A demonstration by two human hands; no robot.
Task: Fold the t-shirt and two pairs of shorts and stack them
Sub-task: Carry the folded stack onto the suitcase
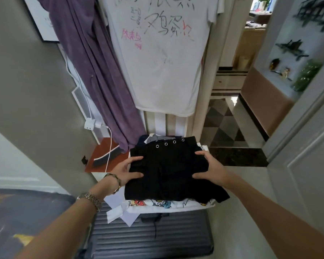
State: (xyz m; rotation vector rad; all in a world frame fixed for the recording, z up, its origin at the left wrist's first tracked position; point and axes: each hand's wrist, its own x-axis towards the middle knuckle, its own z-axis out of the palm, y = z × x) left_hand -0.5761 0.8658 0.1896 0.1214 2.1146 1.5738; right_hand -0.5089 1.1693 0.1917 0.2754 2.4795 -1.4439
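Your lighting's soft and even, brightest through the doorway [230, 75] with floor [234, 101] glare; edges warp fisheye-style, right-side shelves [292, 51] look smeared.

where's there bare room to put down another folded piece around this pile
Free patches: the ribbed dark suitcase lid in front of the stack, and the red-brown side table left of the pile, though a brush and white cable take part of it. Crowded: the stack itself, where both hands, left hand and right hand, grip the black shorts lying on the printed t-shirt.
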